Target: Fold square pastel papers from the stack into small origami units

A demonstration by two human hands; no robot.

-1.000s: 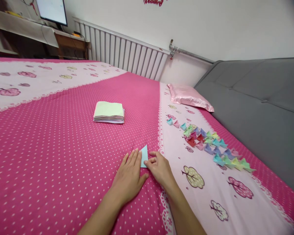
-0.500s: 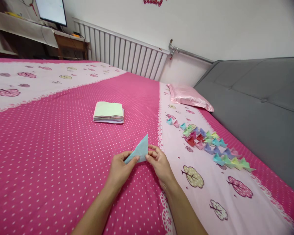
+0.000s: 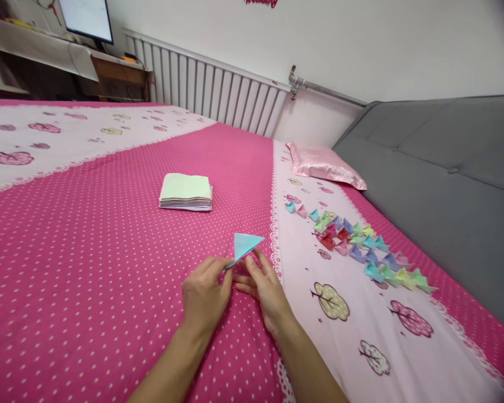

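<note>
A light blue piece of paper (image 3: 247, 244), folded into a triangle, is held above the pink dotted bedspread (image 3: 109, 268). My left hand (image 3: 205, 288) pinches its lower left corner between thumb and fingers. Close beneath the paper's right side is my right hand (image 3: 265, 285), its fingers apart and the index fingertip near the edge; whether it touches the paper is hard to see. Beyond the hands lies a stack of coloured paper sheets (image 3: 185, 190) with a pale green one on top.
On the right, several small folded paper boats (image 3: 372, 254) in many colours stand in rows on the bedspread's pale band. A pink pillow (image 3: 325, 165) lies behind them, against a grey headboard (image 3: 441, 162). A white radiator (image 3: 210, 81) lines the far wall.
The blue paper has turned, its point swinging from up to the right. My left hand has rolled over the corner, and my right hand has let its pinch loosen and spread its fingers.
</note>
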